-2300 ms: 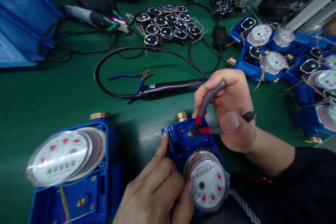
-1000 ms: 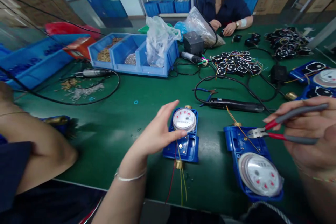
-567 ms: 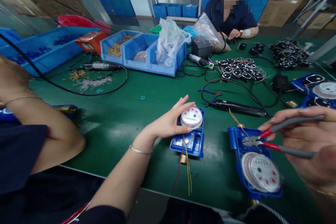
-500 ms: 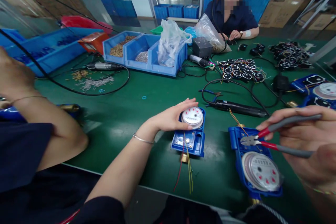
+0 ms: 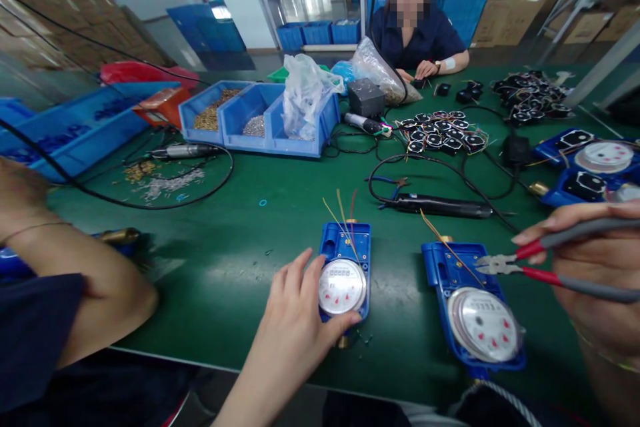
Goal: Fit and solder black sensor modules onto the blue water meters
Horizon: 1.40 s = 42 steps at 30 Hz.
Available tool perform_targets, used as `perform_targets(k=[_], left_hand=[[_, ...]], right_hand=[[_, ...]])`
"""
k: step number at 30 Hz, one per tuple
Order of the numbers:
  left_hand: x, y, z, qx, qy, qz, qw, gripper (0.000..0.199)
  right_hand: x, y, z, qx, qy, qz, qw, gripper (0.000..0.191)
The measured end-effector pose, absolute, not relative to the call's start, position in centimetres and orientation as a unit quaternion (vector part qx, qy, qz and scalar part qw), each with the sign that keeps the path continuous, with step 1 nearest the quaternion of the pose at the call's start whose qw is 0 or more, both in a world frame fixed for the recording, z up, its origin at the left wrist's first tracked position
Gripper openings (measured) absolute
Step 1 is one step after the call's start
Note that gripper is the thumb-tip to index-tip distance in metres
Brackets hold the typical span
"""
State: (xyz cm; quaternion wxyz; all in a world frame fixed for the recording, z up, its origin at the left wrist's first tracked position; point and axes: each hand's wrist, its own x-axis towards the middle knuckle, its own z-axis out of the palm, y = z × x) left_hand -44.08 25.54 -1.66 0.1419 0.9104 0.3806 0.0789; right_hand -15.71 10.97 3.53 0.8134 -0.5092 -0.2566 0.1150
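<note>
My left hand [image 5: 296,310] is closed around the round dial of a blue water meter [image 5: 345,250], fingers at its left side and thumb at its near edge. The meter lies on the green table, its yellow and red wires [image 5: 343,217] pointing away from me. In my right hand [image 5: 595,257] are diagonal cutting pliers [image 5: 503,265] with red and grey handles, jaws slightly parted. Their tip hovers by a second blue water meter [image 5: 485,320], whose orange wires [image 5: 437,232] stick up at its far end.
Beyond the meters lie a black electric screwdriver [image 5: 440,205], blue-handled pliers [image 5: 400,182] and a heap of black wired parts [image 5: 443,133]. Blue bins [image 5: 273,142] of small parts stand at the back. A neighbour's arm [image 5: 107,280] rests at left; another person [image 5: 417,40] sits opposite.
The left-hand water meter has been turned half round, so its wires now point away instead of toward me. My left hand has come nearer. The pliers stay by the second meter.
</note>
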Motion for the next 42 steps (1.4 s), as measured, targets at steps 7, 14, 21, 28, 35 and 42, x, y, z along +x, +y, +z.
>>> perform_targets(k=[7,14,21,28,35,42], left_hand=[[-42.7,26.9,-3.8,0.934,0.293,0.118,0.169,0.061],[-41.3,23.4,-4.9,0.943,0.227,0.114,0.214,0.068],[-39.6,27.2,-1.8,0.924,0.279,0.126,0.229,0.061],[-32.6,32.2,-3.5,0.885,0.300,0.087,0.344,0.060],[-33.0,30.7,-2.6,0.772,0.254,0.206,0.545,0.049],[-38.0,22.2,-4.1,0.599,0.228,0.478,0.601,0.042]], right_hand=[[-15.5,10.1,1.9,-0.481,-0.353,0.121,0.793,0.059],[-16.2,11.0,1.8,-0.480,-0.327,0.146,0.801,0.070],[-17.3,11.9,1.4,-0.481,-0.389,0.186,0.763,0.074],[-17.0,12.4,0.1,-0.461,-0.457,0.239,0.722,0.075],[-17.0,14.2,0.3,-0.481,-0.469,0.296,0.678,0.062],[-17.4,18.5,-0.8,-0.471,-0.501,0.377,0.620,0.058]])
